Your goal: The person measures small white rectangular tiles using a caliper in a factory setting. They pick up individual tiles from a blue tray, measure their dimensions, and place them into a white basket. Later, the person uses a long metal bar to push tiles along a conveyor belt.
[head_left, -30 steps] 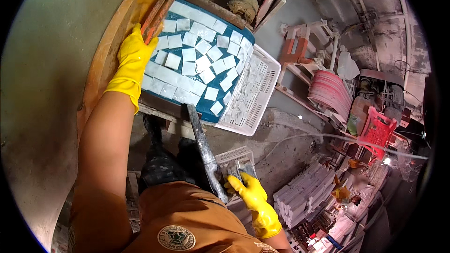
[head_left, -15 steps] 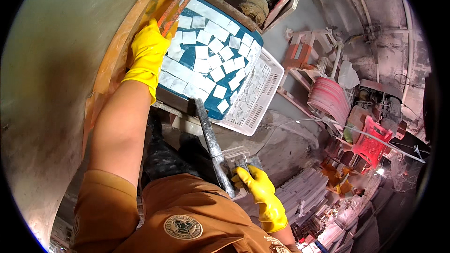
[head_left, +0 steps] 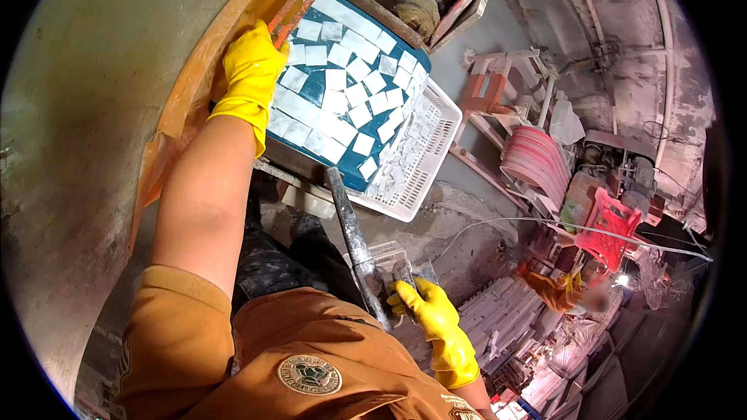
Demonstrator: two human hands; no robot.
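At the upper left my left hand (head_left: 253, 70), in a yellow rubber glove, is closed around the lower end of a rusty orange metal rod (head_left: 299, 12). Beside it, many white square tiles (head_left: 335, 79) lie on a wet blue-green surface (head_left: 313, 90), some in rows, others scattered. Low in the middle, my right hand (head_left: 428, 315), gloved in yellow too, grips a dark grey handle (head_left: 402, 274), its fingers curled round it. A speckled grey metal bar (head_left: 352, 237) runs just left of that hand, up to the edge of the tiled surface.
A white perforated plastic crate (head_left: 436, 140) holding tile pieces adjoins the tiled surface. An orange-brown panel (head_left: 175, 120) edges the left side. To the right stand a red and white wooden frame (head_left: 486, 85), pink stacked items (head_left: 537, 162) and a red crate (head_left: 607, 229). Another person (head_left: 548, 286) is farther off.
The view has shifted slightly, so the crate and background sit a little farther left. My left hand is slightly higher in the picture, still on the rod; my right hand keeps its grip.
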